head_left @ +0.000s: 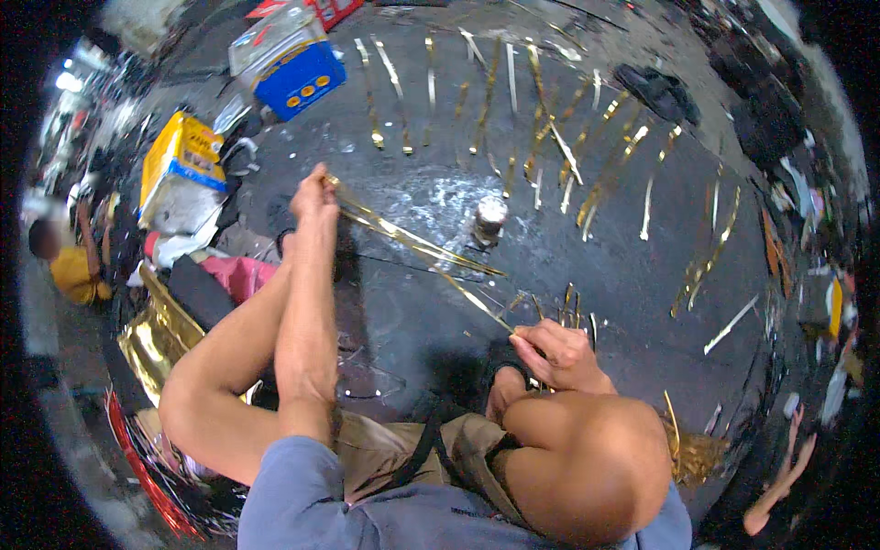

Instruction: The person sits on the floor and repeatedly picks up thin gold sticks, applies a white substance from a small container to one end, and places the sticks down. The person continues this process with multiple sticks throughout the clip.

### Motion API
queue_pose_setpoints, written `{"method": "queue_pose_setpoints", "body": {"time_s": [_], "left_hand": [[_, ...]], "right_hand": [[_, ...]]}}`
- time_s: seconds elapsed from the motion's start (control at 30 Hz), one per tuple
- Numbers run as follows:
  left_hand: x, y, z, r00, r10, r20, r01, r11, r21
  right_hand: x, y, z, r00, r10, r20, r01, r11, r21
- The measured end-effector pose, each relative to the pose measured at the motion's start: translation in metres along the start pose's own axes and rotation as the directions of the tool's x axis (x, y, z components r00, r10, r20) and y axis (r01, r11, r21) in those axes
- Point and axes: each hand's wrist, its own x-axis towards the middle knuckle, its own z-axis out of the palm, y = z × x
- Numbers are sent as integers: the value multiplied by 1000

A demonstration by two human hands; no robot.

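Note:
Shiny gold foil strips (394, 229) stretch from my left hand (316, 194), which is held out far to the left with its fingers closed on them. One long strip slants down from there to my right hand (557, 354), whose fingertips pinch its end beside my right knee. Another part of the bundle hangs free, its tips ending over the dark floor mat (632, 275). Beyond the strips stands a small greyish metal cylinder (489, 220) on a patch of pale smears. Several short strips stick up just past my right hand, partly hidden by it.
Several gold and silver strips (591, 197) lie spread in an arc across the far and right floor. A blue-and-white tin (293, 78) and a yellow-and-blue tin (183, 170) stand far left. Gold sheet (158, 335) lies by my left knee; dark sandals (658, 92) lie far right. Another person (73, 261) is at far left.

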Motion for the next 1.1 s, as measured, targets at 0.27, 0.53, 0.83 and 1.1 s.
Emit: {"method": "queue_pose_setpoints", "body": {"time_s": [0.27, 0.53, 0.83, 1.1], "left_hand": [[118, 0, -126, 992, 124, -32, -121, 988, 94], [84, 41, -96, 919, 344, -192, 79, 316, 945], [-132, -73, 15, 632, 718, 290, -674, 325, 663], [-307, -147, 84, 272, 196, 942, -915, 355, 191]], "right_hand": [[-34, 32, 23, 953, 108, 284, -147, 982, 120], [-32, 224, -28, 650, 598, -469, -701, 710, -68], [-9, 358, -52, 250, 766, -592, -961, 272, -54], [-46, 252, -120, 509, 425, -749, -820, 504, -272]]}}
